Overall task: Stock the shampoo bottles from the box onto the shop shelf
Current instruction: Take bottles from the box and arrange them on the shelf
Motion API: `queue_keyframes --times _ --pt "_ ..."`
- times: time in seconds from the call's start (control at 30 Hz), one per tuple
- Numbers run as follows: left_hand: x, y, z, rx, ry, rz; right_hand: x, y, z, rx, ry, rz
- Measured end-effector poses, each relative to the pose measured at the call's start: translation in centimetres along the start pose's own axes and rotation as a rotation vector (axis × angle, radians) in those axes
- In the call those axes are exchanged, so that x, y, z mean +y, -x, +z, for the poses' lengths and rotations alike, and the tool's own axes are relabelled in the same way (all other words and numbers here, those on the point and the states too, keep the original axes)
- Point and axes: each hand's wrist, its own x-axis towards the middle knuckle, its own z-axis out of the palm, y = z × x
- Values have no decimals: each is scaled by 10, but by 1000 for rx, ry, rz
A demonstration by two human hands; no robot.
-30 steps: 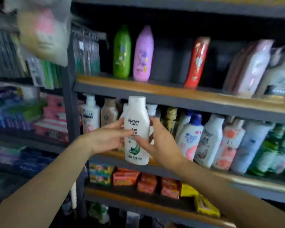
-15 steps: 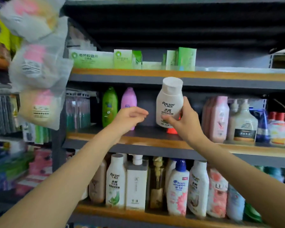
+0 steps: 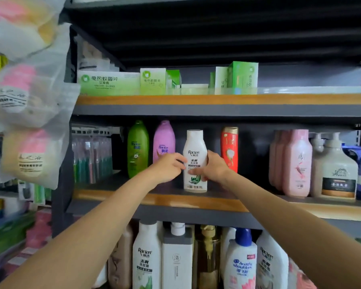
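A white Raclen shampoo bottle (image 3: 194, 147) stands upright on the middle shelf (image 3: 175, 200), between a pink bottle (image 3: 164, 140) and a red bottle (image 3: 229, 149). My right hand (image 3: 214, 167) wraps its right side and lower front. The fingertips of my left hand (image 3: 168, 167) touch its left edge. The box is not in view.
A green bottle (image 3: 138, 149) stands left of the pink one. Pink bottles (image 3: 296, 163) and a beige pump jug (image 3: 333, 170) fill the shelf's right end. Green cartons (image 3: 152, 81) sit on the shelf above, more bottles (image 3: 147, 255) below. Bagged goods (image 3: 27, 101) hang at left.
My right hand has brought the white bottle down from the air and stood it on the middle shelf. My left hand has moved right against the bottle.
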Motion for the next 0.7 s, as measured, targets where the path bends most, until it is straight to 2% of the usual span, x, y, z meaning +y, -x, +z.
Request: queue_keyframes --times 0.2,0.37,0.5,0.7 --pt "-25 -17 8 -101 -205 -95 8 -33 6 24 -116 132" --pt "-25 -34 15 -116 -163 -100 10 -42 2 -17 -103 180" --pt "-16 -46 24 -153 -105 -83 15 -43 -4 16 -73 181" --pt "-12 -55 41 -247 -51 -61 22 -41 -13 45 543 39"
